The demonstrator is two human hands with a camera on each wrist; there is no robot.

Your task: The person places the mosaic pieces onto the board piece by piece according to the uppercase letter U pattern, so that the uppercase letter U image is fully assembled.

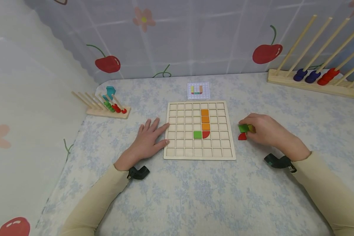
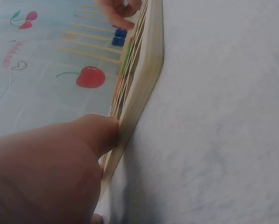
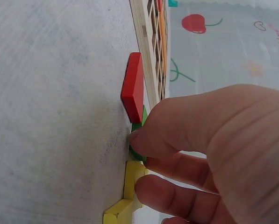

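A wooden grid board [image 1: 200, 158] lies in the middle of the table in the head view. On it a column of orange squares [image 1: 205, 119] runs down to a red quarter-round piece [image 1: 206, 134], with a green square [image 1: 197, 134] to its left. My left hand [image 1: 146, 141] rests with fingers spread, thumb and index finger on the board's left edge. Right of the board, my right hand [image 1: 265, 129] pinches a green block [image 3: 138, 150] between thumb and finger. Beside that block lie a loose red quarter-round block [image 3: 133, 86] and yellow blocks [image 3: 132, 179], partly hidden by the fingers.
A pattern card [image 1: 198, 90] lies behind the board. At the back left stands a small peg rack [image 1: 109, 113] with beads and a teal piece [image 1: 110, 91] behind it. A larger peg rack [image 1: 312, 88] with blue and red beads stands back right, against the printed curtain [image 1: 188, 39].
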